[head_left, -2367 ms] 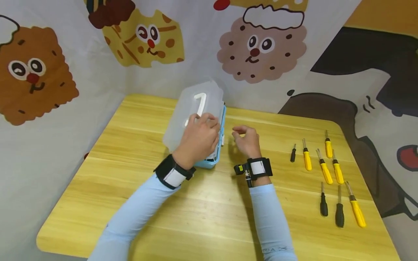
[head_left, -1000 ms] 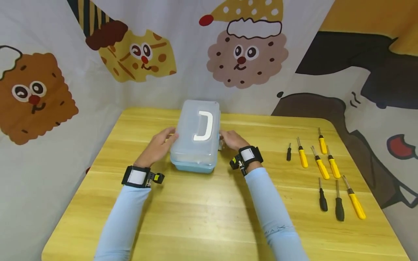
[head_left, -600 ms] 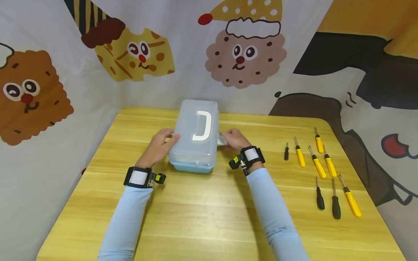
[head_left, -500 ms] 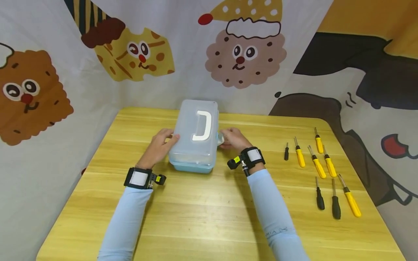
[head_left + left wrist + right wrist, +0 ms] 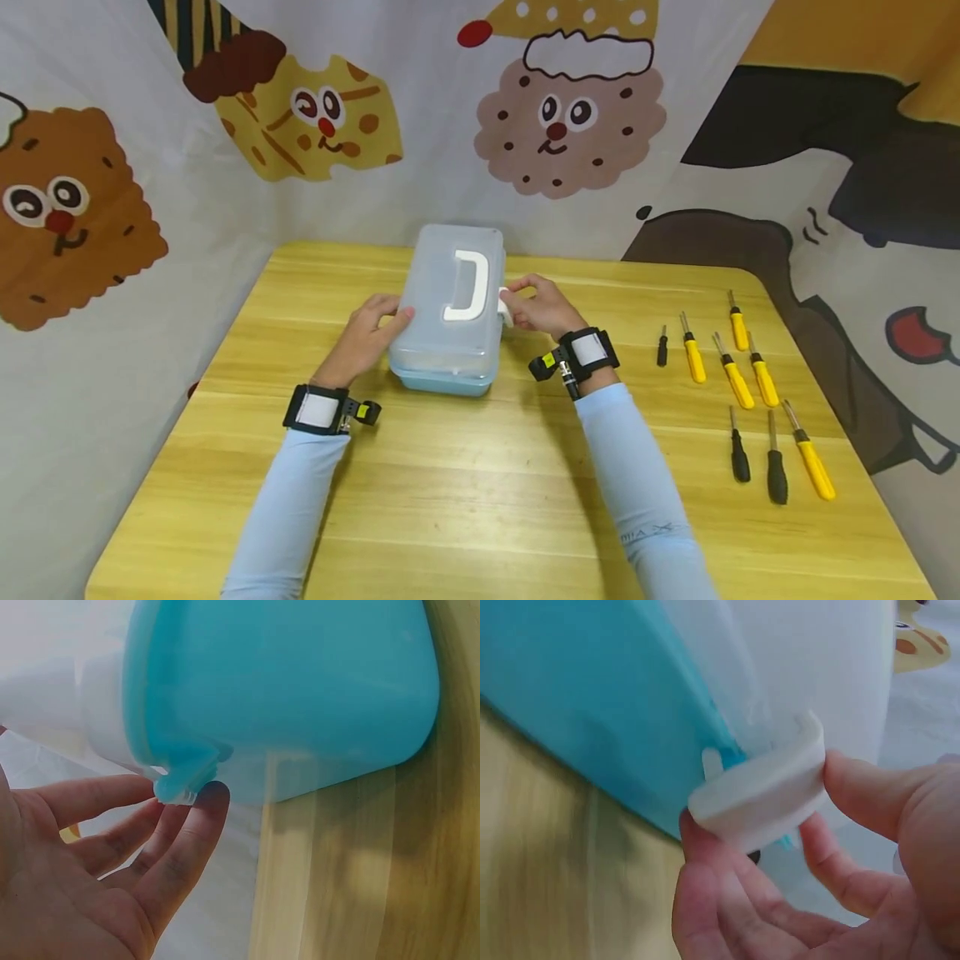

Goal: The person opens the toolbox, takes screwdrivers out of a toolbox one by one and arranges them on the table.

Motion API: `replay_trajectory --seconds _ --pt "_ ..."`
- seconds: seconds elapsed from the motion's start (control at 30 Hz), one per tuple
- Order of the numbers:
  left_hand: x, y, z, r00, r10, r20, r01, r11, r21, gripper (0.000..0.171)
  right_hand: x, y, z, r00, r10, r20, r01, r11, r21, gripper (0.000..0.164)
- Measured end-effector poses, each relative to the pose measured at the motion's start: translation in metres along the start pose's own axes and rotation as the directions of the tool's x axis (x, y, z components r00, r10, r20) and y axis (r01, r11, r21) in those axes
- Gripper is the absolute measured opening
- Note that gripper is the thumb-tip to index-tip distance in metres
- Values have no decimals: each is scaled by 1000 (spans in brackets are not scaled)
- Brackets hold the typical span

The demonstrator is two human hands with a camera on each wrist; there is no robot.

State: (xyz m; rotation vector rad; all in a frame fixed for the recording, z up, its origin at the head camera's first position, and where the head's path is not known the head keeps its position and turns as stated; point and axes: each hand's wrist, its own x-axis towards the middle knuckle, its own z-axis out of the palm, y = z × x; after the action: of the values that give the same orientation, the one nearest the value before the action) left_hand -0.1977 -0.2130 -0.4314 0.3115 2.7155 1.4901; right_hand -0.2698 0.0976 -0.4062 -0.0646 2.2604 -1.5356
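A plastic toolbox (image 5: 450, 333) with a light blue base and a clear lid stands at the back of the table, its lid down. On top is a white carrying handle (image 5: 478, 285). My left hand (image 5: 363, 337) touches the box's left side, fingers fairly straight; in the left wrist view its fingertips meet the blue hinge (image 5: 184, 776). On the opposite side, my right hand (image 5: 546, 308) pinches the white latch (image 5: 761, 791) between thumb and fingers. The latch sits tilted across the seam of lid and base, its upper end near the lid edge.
Several yellow-handled screwdrivers (image 5: 735, 383) and a few black-handled screwdrivers (image 5: 777, 475) lie spread on the right of the wooden table (image 5: 450, 500). A cartoon-printed cloth (image 5: 435, 167) hangs right behind the table's back edge.
The lid, earlier raised under my left hand, has come down onto the base. My left hand moved to the box's left side; my right hand reached the latch, which has swung up toward the lid.
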Motion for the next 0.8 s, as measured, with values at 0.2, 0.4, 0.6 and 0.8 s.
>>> replay_trajectory --seconds 0.2,0.4,0.6,0.8 --pt "-2 1 0 1000 7 6 -8 1000 12 62 -4 -3 2 998 33 -50 -36 998 -56 42" --pt "-1 2 2 1000 24 -10 -24 1000 19 60 1 2 9 997 21 -68 -28 994 -107 41" --pt "-2 0 4 999 37 -15 -37 999 29 58 7 12 15 997 45 -58 -51 992 -112 39" --pt "-4 -4 8 1000 29 -4 -29 999 19 58 9 25 21 997 76 -21 -78 988 -135 42"
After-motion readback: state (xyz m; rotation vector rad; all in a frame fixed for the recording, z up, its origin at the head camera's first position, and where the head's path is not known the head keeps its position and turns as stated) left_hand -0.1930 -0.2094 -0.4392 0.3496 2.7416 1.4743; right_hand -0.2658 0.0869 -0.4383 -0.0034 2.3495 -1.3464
